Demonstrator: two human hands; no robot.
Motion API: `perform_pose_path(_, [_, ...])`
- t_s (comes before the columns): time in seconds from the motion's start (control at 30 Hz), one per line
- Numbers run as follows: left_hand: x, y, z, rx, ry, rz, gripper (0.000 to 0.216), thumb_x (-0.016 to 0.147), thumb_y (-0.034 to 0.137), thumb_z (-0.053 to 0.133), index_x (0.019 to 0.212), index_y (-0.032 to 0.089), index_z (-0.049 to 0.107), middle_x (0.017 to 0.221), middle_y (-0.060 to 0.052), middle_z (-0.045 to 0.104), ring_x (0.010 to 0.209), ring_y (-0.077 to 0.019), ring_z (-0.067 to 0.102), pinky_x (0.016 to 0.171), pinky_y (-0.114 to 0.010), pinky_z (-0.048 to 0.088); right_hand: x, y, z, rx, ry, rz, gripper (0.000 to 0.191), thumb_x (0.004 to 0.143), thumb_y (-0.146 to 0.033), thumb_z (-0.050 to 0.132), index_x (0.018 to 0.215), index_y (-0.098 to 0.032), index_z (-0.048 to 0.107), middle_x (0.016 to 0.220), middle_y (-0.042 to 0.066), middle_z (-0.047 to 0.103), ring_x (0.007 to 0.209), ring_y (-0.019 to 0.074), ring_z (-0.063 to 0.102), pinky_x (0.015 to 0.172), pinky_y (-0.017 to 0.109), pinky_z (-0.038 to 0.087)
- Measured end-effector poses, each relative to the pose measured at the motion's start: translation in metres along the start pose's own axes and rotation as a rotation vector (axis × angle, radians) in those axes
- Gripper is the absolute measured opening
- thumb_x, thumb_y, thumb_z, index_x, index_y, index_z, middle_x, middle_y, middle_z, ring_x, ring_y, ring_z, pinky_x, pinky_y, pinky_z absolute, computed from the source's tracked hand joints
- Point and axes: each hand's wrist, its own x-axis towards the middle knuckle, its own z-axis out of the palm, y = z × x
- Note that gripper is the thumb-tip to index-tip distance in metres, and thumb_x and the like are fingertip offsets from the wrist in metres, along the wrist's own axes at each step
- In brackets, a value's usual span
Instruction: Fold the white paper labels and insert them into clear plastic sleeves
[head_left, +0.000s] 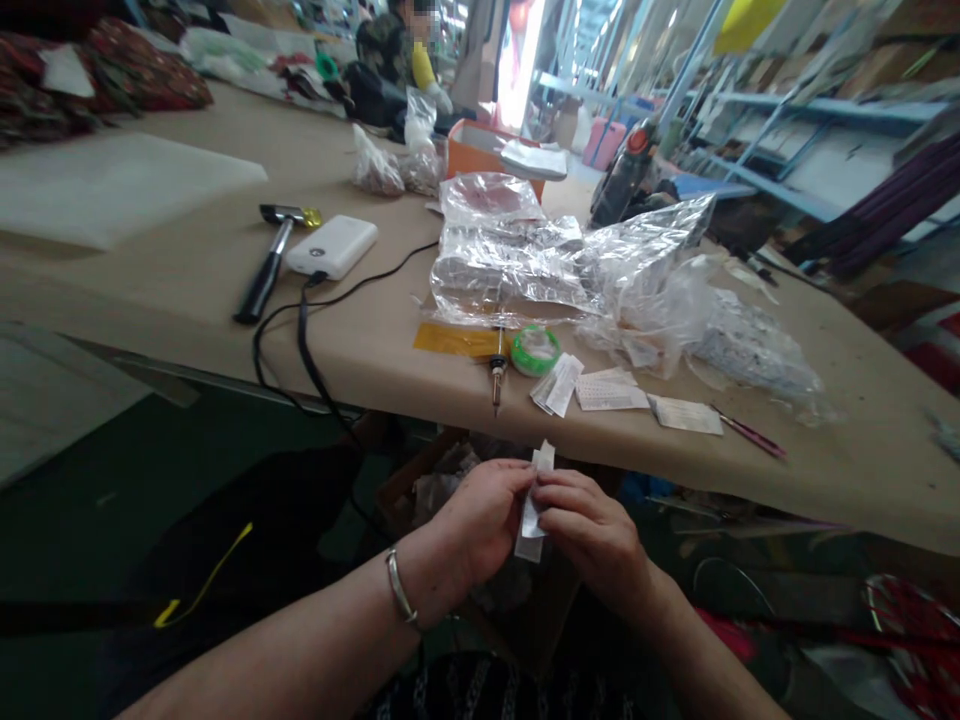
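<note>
Left hand [480,525] and right hand [592,535] meet below the table edge, both pinched closed on a small white paper strip [534,500]. Strip stands roughly upright between the fingertips; its lower end is partly covered by the fingers. Any print on it is too small to read. Left wrist carries a silver bangle [400,590].

Lap area is dark; what lies under the hands cannot be made out.

On the table [187,290], near edge: soldering iron [496,372] with tip overhanging the edge, green tape roll [535,350] just beside it, then white label slips [600,388]. The slips bear rows of fine print, unreadable. Pink tweezers [750,434] lie to their right.

Behind: crumpled clear plastic bags [570,265], contents obscured by glare. Left of them a white power bank [332,245] with black cable, and a hammer [268,262].

Far end: another person [397,50], cut off by the frame top.
</note>
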Motion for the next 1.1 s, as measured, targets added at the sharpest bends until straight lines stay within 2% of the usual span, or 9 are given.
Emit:
perform_pose_path(0.33, [-0.003,-0.003,-0.004,-0.062,0.026,0.013,0.011,0.067,0.014,0.063,0.058,0.011,0.057,0.059,-0.002,0.056,0.052,-0.0082,0.050,0.050,-0.021,0.036,-0.001,-0.007,0.008,-0.128,-0.054,-0.046,0.014,0.087,-0.014,0.050,0.090,-0.021,0.062,0.097,0.006,0.069,0.106,0.0201,0.060,0.093,0.041,0.049])
perform_pose_path(0.6, [-0.003,-0.005,-0.003,0.035,0.049,0.015,0.003,0.067,0.009,0.062,0.065,0.009,0.063,0.064,-0.005,0.062,0.054,-0.0090,0.054,0.052,-0.020,0.040,0.000,-0.012,0.008,-0.103,-0.051,-0.042,0.017,0.087,-0.011,0.047,0.092,-0.020,0.061,0.096,0.006,0.069,0.106,0.0186,0.059,0.095,0.040,0.047])
perform_pose_path(0.7, [-0.003,-0.005,-0.002,0.023,0.059,0.014,0.007,0.072,0.007,0.059,0.065,0.009,0.062,0.063,-0.004,0.062,0.052,-0.0080,0.054,0.050,-0.018,0.041,-0.003,-0.014,0.008,-0.091,-0.068,-0.034,0.020,0.086,-0.010,0.049,0.101,-0.020,0.059,0.102,0.006,0.068,0.108,0.0180,0.057,0.098,0.040,0.045])
perform_pose_path(0.77, [-0.004,-0.003,-0.001,0.028,0.084,0.002,0.010,0.075,0.006,0.056,0.067,0.009,0.061,0.063,-0.004,0.062,0.051,-0.0082,0.055,0.049,-0.018,0.042,-0.006,-0.012,0.004,-0.105,-0.069,-0.012,0.029,0.085,-0.010,0.052,0.113,-0.019,0.054,0.108,0.007,0.066,0.112,0.0188,0.055,0.099,0.039,0.044])
perform_pose_path(0.87, [-0.005,0.000,-0.001,0.095,0.143,-0.051,0.007,0.080,0.011,0.055,0.078,0.009,0.061,0.070,-0.008,0.066,0.056,-0.0128,0.061,0.056,-0.025,0.051,-0.015,0.006,-0.014,-0.265,0.023,0.144,0.044,0.087,-0.017,0.051,0.129,-0.017,0.042,0.119,0.011,0.059,0.121,0.0230,0.047,0.100,0.042,0.043])
perform_pose_path(0.97, [-0.005,0.002,-0.002,0.173,0.189,-0.074,0.007,0.081,0.013,0.056,0.086,0.008,0.059,0.076,-0.011,0.068,0.059,-0.0150,0.063,0.063,-0.030,0.054,-0.028,0.037,-0.041,-0.629,0.156,0.427,0.057,0.088,-0.034,0.051,0.137,-0.014,0.032,0.129,0.018,0.049,0.125,0.0309,0.039,0.100,0.052,0.038])
perform_pose_path(1.03, [-0.005,0.001,-0.002,0.194,0.191,-0.080,0.008,0.081,0.013,0.056,0.087,0.008,0.058,0.076,-0.011,0.068,0.059,-0.0145,0.063,0.063,-0.029,0.055,-0.037,0.056,-0.057,-0.843,0.139,0.567,0.066,0.085,-0.042,0.053,0.137,-0.008,0.032,0.132,0.022,0.045,0.125,0.0368,0.037,0.098,0.056,0.036])
perform_pose_path(1.1, [-0.005,0.000,-0.002,0.195,0.190,-0.083,0.008,0.082,0.013,0.056,0.087,0.008,0.058,0.076,-0.011,0.067,0.059,-0.0145,0.064,0.063,-0.029,0.055,-0.046,0.070,-0.067,-0.950,0.046,0.633,0.058,0.086,-0.037,0.053,0.133,-0.007,0.039,0.133,0.022,0.046,0.123,0.0379,0.040,0.097,0.055,0.036])
